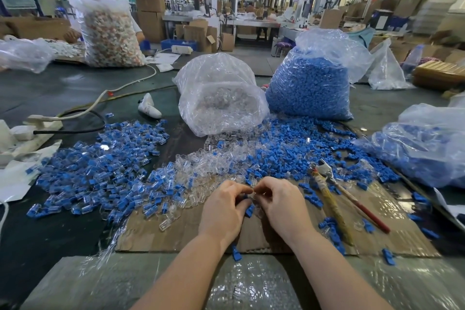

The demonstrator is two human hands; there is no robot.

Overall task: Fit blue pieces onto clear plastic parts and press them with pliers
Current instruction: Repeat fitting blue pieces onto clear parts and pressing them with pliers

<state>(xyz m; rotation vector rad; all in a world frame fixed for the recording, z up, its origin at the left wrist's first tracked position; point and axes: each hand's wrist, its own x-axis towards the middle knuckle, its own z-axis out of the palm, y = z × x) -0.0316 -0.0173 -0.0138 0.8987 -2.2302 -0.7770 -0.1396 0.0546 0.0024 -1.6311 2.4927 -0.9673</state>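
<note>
Both hands meet over the cardboard (176, 231). Left hand (222, 209) has fingers curled, pinching a blue piece (249, 210) that shows below its fingertips. Right hand (283, 202) has fingers curled round a clear part (254, 192), held fingertip to fingertip with the left. Pliers (329, 196) lie untouched on the cardboard, just right of the right hand.

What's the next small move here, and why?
Probably push the blue piece into the clear part: both hands, left hand and right hand, pinch them together over the cardboard, while the pliers lie untouched to the right.
</note>
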